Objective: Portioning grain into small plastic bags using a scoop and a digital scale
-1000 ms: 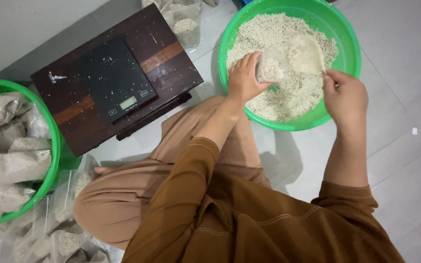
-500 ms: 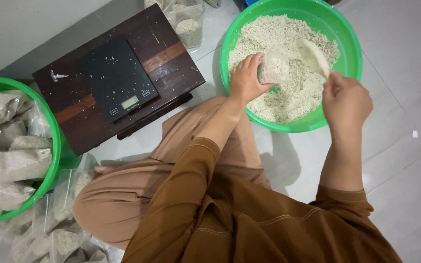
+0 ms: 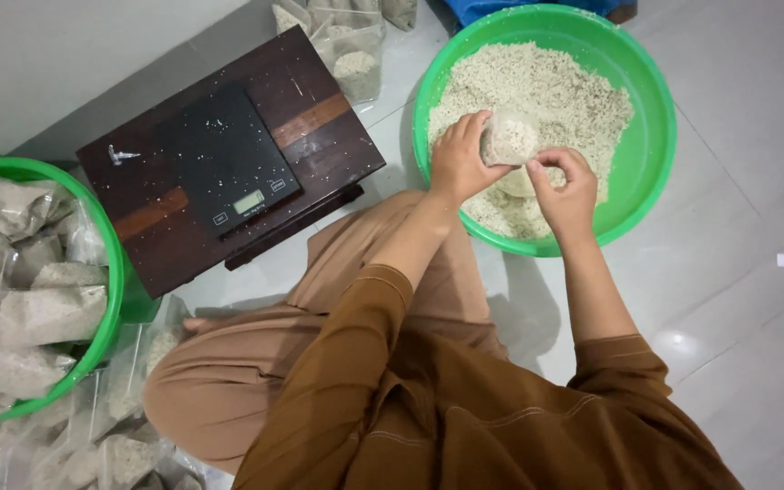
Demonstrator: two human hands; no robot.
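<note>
Both hands, L (image 3: 458, 163) & R (image 3: 566, 184), clamped on clear rice-filled bag (image 3: 510, 138), over green basin (image 3: 651, 136) w/ rice

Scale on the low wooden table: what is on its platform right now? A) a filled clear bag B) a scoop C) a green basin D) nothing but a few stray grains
D: the black scale on the dark wooden table carries only a few scattered grains, while the left hand and the right hand hold the small clear bag over the green basin of grain.
</note>
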